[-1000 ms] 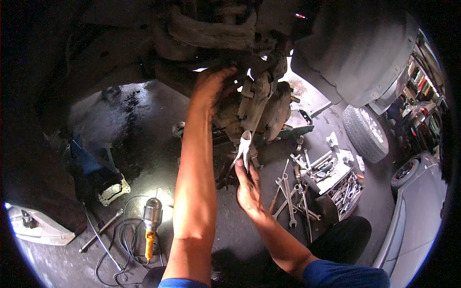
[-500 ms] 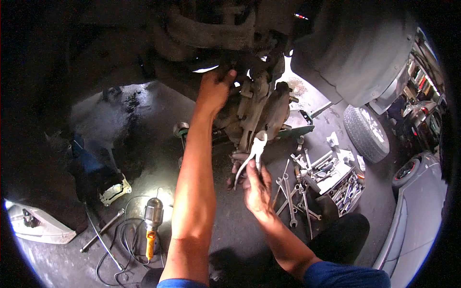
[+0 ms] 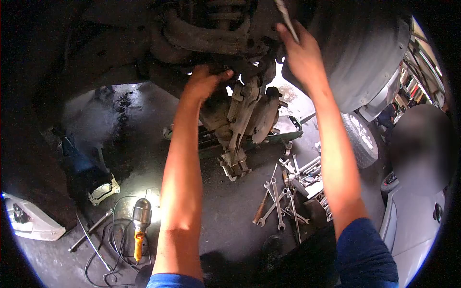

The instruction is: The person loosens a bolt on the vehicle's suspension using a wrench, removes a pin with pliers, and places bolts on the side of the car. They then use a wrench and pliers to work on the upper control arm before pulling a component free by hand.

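Overhead, near the top edge of the frame, the right hand (image 3: 306, 60) is raised beside the dark wheel-arch lining (image 3: 367, 67), its fingers closed around a slim metal tool (image 3: 287, 20) that slants up and out of view. Left of centre, the left hand (image 3: 202, 85) reaches in at the dark suspension arm (image 3: 165, 79); its thumb points right, but the other fingers are lost in shadow, so I can't tell whether they grip anything. Just right of that hand the wheel hub assembly (image 3: 245, 113) hangs in the middle of the frame, with a green metal frame (image 3: 283, 138) on the floor behind it. At lower centre-right, wrenches (image 3: 279, 206) lie crisscrossed near more tools, partly hidden by the right forearm. A removed wheel (image 3: 360, 139) leans farther right, above a pale car (image 3: 415, 230). Down at lower left, a caged work lamp (image 3: 141, 216) with a yellow handle shines on the floor among loops of cable.
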`<state>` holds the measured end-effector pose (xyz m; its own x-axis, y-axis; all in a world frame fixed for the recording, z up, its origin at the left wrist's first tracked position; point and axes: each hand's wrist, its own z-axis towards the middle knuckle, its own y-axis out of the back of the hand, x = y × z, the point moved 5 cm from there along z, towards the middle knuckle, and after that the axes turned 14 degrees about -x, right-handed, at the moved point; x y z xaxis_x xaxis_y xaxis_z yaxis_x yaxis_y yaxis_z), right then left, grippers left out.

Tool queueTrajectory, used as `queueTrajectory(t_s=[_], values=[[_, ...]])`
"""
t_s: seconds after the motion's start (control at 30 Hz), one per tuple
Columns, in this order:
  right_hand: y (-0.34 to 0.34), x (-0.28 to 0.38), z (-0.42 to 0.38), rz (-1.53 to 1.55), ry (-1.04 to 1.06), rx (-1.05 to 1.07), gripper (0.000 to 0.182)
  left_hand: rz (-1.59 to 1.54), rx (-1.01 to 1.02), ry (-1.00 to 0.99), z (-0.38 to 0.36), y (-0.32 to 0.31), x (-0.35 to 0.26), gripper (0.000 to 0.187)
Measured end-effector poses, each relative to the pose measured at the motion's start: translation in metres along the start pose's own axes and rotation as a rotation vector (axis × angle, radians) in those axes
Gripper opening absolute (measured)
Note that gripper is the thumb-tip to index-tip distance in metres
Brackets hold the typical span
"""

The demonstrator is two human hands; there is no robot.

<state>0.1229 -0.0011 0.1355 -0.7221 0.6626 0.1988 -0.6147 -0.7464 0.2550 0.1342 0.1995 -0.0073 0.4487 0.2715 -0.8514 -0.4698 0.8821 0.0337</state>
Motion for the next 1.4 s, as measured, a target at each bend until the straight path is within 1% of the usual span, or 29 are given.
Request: queueTrajectory(t_s=[0.03,0.1,0.13,0.23,0.27,0.3,0.33,0.43,0.53,0.6,0.63,0.7,0.73,0.77,0.83,0.87,0.97,1.03,1.07,1.1,1.2,1.23,1.3,1.37,1.4], values=[[-0.019,0.006,0.009,0.004,-0.015,0.088,0.053,-0.010,-0.027,-0.021,0.000,-0.001,0.003,0.049],[-0.063,0.010,0.024,0.005,0.057,0.231,0.053,-0.103,-0.087,-0.056,-0.004,-0.003,0.006,0.047],[-0.086,0.007,0.030,0.000,0.142,0.283,0.053,-0.149,-0.115,-0.075,-0.006,-0.005,0.007,0.046],[-0.135,0.006,0.040,0.060,0.221,0.355,0.060,-0.102,-0.146,-0.041,-0.005,-0.006,0.012,0.044],[-0.150,0.005,0.038,-0.072,0.484,0.361,0.051,-0.117,-0.161,-0.026,-0.006,-0.007,0.013,0.042],[-0.168,-0.004,0.032,-0.208,0.747,0.361,0.053,-0.134,-0.175,-0.011,-0.010,-0.007,0.009,0.041],[-0.179,-0.006,0.021,-0.345,1.010,0.355,0.066,-0.151,-0.189,0.003,-0.012,-0.008,0.009,0.040],[-0.192,-0.009,0.007,-0.297,1.105,0.381,0.071,-0.190,-0.156,0.000,-0.010,-0.011,0.018,0.038],[-0.179,-0.001,0.010,-0.186,1.014,0.531,0.070,-0.017,-0.187,-0.096,-0.011,-0.009,0.016,0.038],[-0.224,-0.019,0.020,-0.190,0.893,0.365,0.055,-0.028,-0.214,-0.172,-0.010,-0.010,0.016,0.040],[-0.233,-0.025,0.030,-0.195,0.832,0.276,0.051,-0.037,-0.225,-0.218,-0.009,-0.012,0.015,0.041],[-0.199,-0.006,0.021,-0.119,1.011,0.176,0.050,0.008,-0.194,-0.219,-0.011,-0.012,0.017,0.044],[-0.186,0.005,0.021,-0.107,0.979,0.184,0.049,0.030,-0.185,-0.220,-0.010,-0.012,0.021,0.046],[-0.173,0.015,0.020,-0.094,0.948,0.192,0.049,0.003,-0.161,-0.261,-0.010,-0.012,0.024,0.052],[-0.160,0.030,0.030,-0.128,0.630,0.317,0.048,0.038,-0.192,-0.246,-0.013,-0.010,0.045,0.058],[-0.150,0.040,0.030,-0.170,0.633,0.395,0.048,0.053,-0.210,-0.231,-0.014,-0.008,0.056,0.060],[-0.105,0.073,0.035,-0.271,0.640,0.633,0.046,-0.001,-0.248,0.100,-0.028,0.016,0.073,0.068],[-0.079,0.091,0.034,-0.310,0.655,0.795,0.045,-0.118,-0.491,0.160,-0.044,0.033,0.073,0.071],[-0.068,0.105,0.030,-0.385,0.651,0.869,0.043,-0.177,-0.611,0.192,-0.051,0.039,0.074,0.073],[-0.055,0.119,0.024,-0.462,0.645,0.942,0.043,-0.104,-0.653,0.214,-0.056,0.042,0.075,0.069],[-0.053,0.119,0.011,-0.675,0.670,1.099,0.043,-0.284,-0.354,0.003,-0.065,0.036,0.032,0.066],[-0.056,0.115,0.007,-0.743,0.686,1.138,0.044,-0.280,-0.317,-0.010,-0.066,0.031,0.025,0.066],[-0.074,0.083,0.003,-0.726,0.510,1.192,0.040,-0.271,-0.244,-0.039,-0.068,0.019,0.012,0.067],[-0.078,0.080,-0.001,-0.747,0.457,1.243,0.036,-0.228,-0.237,-0.076,-0.059,0.008,0.021,0.067],[-0.081,0.085,-0.006,-0.763,0.604,1.247,0.036,-0.207,-0.232,-0.094,-0.055,0.003,0.024,0.067]])
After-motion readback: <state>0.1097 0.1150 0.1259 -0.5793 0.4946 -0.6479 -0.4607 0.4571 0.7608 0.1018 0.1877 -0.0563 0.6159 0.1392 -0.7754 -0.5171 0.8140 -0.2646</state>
